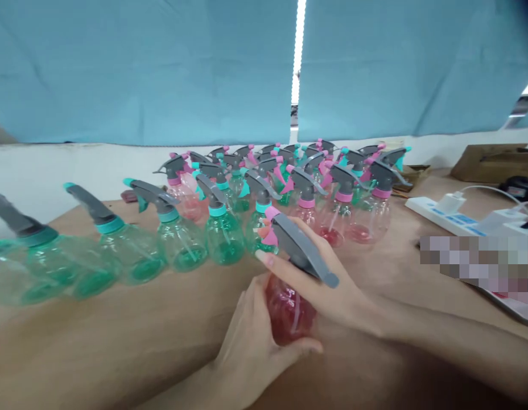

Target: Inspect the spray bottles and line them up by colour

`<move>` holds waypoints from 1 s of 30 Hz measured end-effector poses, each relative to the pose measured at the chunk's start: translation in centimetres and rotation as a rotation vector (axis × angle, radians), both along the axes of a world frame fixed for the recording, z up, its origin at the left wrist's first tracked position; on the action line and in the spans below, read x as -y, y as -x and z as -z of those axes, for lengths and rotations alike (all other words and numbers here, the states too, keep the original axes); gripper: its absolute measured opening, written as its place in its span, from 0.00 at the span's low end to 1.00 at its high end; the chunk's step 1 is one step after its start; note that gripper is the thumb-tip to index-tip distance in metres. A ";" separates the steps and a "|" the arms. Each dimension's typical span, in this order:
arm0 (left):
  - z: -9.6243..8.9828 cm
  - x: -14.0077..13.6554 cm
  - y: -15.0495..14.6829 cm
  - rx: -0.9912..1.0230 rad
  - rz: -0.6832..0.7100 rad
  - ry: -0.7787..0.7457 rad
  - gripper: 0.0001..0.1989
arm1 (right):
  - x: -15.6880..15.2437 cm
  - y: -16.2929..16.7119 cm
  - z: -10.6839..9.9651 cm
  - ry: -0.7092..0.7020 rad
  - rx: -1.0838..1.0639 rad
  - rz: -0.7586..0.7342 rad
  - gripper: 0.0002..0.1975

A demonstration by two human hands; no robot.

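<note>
A pink spray bottle (292,310) with a grey and pink trigger head stands close in front of me, between both hands. My left hand (253,341) is wrapped round the lower part of its clear pink body, thumb toward me. Around the neck, just under the spray head, my right hand (319,285) is closed, and it hides the collar. Right behind it is a green spray bottle (264,208) with a turquoise collar, partly covered by my right fingers. Another green spray bottle (225,239) stands to its left.
More green spray bottles (131,253) form a row to the left. Behind, pink spray bottles (370,219) and green ones stand crowded together. A white power strip (434,213) with plugs lies at right, near a cardboard box (494,162). A blue curtain (161,74) hangs behind the table.
</note>
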State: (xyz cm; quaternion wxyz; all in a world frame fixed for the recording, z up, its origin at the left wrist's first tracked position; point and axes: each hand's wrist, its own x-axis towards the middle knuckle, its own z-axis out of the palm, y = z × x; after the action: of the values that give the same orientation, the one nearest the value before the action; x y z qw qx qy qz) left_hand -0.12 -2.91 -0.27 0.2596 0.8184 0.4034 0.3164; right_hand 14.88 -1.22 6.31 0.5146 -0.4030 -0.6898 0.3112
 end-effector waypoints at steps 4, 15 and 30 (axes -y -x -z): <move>0.1 -0.2 0.4 -0.037 0.064 0.007 0.45 | -0.5 -0.4 0.1 0.007 0.000 -0.005 0.05; 1.6 -0.6 1.0 -0.431 0.142 -0.274 0.38 | -1.1 -4.5 0.0 -0.004 0.145 0.038 0.05; 1.6 -0.5 1.1 -0.460 0.121 -0.339 0.32 | -1.4 -6.0 1.7 0.006 0.175 0.063 0.11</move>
State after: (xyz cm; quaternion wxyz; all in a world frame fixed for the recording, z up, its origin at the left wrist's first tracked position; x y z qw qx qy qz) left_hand -1.19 -2.40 -1.89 0.0394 0.9228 0.3437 0.1694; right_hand 20.86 0.18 4.62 0.4607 -0.4517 -0.7182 0.2607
